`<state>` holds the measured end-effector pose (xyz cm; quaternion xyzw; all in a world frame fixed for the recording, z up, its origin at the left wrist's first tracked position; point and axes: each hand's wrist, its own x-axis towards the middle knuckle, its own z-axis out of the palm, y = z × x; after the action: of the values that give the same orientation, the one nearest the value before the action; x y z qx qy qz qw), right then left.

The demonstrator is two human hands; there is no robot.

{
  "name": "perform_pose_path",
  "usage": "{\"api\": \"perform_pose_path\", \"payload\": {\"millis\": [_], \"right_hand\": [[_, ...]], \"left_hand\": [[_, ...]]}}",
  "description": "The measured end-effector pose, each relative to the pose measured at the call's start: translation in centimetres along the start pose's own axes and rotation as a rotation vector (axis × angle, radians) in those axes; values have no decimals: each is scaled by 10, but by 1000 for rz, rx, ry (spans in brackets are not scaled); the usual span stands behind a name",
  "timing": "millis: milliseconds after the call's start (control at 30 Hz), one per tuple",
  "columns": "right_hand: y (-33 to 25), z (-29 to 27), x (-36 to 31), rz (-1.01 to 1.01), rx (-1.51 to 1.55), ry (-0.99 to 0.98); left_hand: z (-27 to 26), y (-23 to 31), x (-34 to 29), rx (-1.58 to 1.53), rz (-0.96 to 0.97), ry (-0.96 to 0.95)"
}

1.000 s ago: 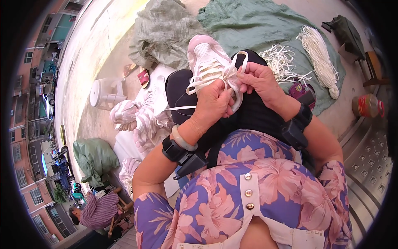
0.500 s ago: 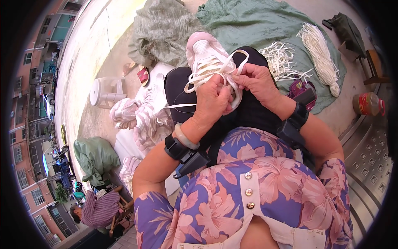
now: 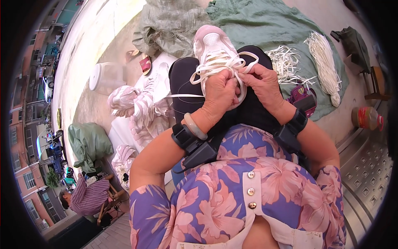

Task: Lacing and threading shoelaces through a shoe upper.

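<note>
left hand: closed on white laces | right hand: pinching loop | pink-white shoe: on lap

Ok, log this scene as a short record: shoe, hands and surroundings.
Shoe: pink and white, on the lap, toe pointing away
Left hand: fingers curled at the shoe's white lacing; exact hold hidden
Right hand: pinching a lace
Left side: pile of pale shoes, white stool
Right side: bundle of laces on a green sheet; plastic jug beyond

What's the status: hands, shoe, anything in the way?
Left hand closed at the laces; right hand pinching a lace loop. Shoe toe pointing away. Possible snag: loose lace running left.
</note>
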<state>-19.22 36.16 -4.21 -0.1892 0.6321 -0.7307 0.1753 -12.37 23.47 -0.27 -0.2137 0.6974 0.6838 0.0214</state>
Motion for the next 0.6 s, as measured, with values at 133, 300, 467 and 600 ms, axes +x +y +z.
{"api": "perform_pose_path", "payload": {"millis": [133, 300, 467, 600], "right_hand": [[-9, 6, -2, 169, 242, 30], [-8, -5, 3, 174, 347, 89], [-12, 1, 4, 196, 246, 5], [-12, -5, 9, 265, 230, -11]], "left_hand": [[-5, 5, -6, 130, -26, -3], [-49, 15, -37, 294, -139, -175], [-92, 3, -64, 262, -280, -211], [-96, 4, -60, 118, -253, -243]]}}
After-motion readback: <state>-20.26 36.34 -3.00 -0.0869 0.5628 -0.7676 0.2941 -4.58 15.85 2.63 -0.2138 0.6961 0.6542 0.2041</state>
